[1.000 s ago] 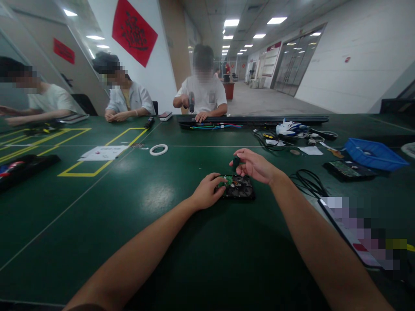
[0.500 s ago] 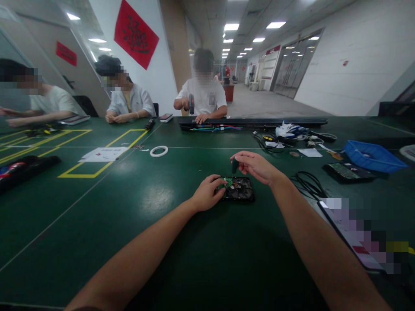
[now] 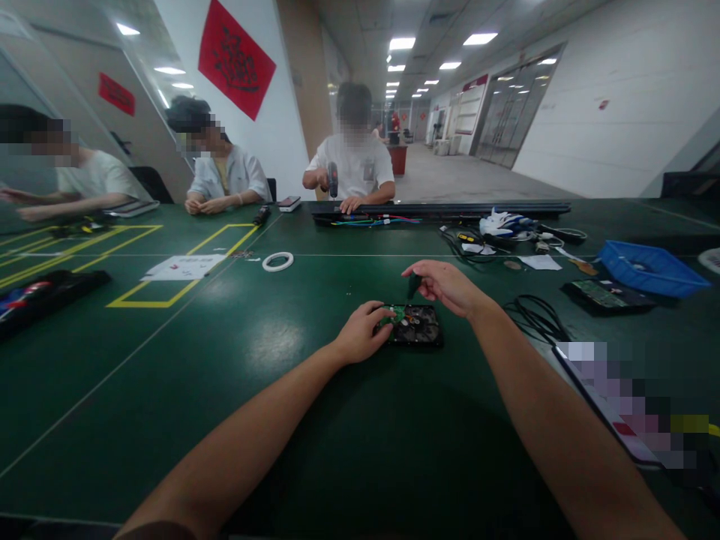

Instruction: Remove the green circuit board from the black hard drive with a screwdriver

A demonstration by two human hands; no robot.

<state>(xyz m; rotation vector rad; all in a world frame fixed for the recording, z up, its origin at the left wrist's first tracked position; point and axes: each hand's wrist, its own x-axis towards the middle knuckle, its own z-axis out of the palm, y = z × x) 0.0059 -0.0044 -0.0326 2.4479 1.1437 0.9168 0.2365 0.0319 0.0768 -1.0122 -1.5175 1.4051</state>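
Observation:
A flat black device case [image 3: 424, 335] lies on the table in front of me, its inside facing up. At its left end is a green circuit board [image 3: 398, 312]. My left hand [image 3: 363, 332] grips that end, fingers over the board and thumb at the near edge. Above the case's far edge, my right hand [image 3: 442, 287] pinches a dark green, short-handled screwdriver [image 3: 414, 284] pointing downward. Its thin tip is too small to make out clearly.
Across the green table [image 3: 315, 420], a person [image 3: 352, 169] holds a power drill [image 3: 333, 180] over a long black bar [image 3: 444, 212]. To my right are coiled black cables [image 3: 534, 319], another opened case [image 3: 607, 296] and a blue tray [image 3: 652, 268]. A white ring [image 3: 277, 262] lies left.
My right hand has risen slightly and shifted a little right with the screwdriver, away from the board. My left hand stays on the case. The view has shifted slightly.

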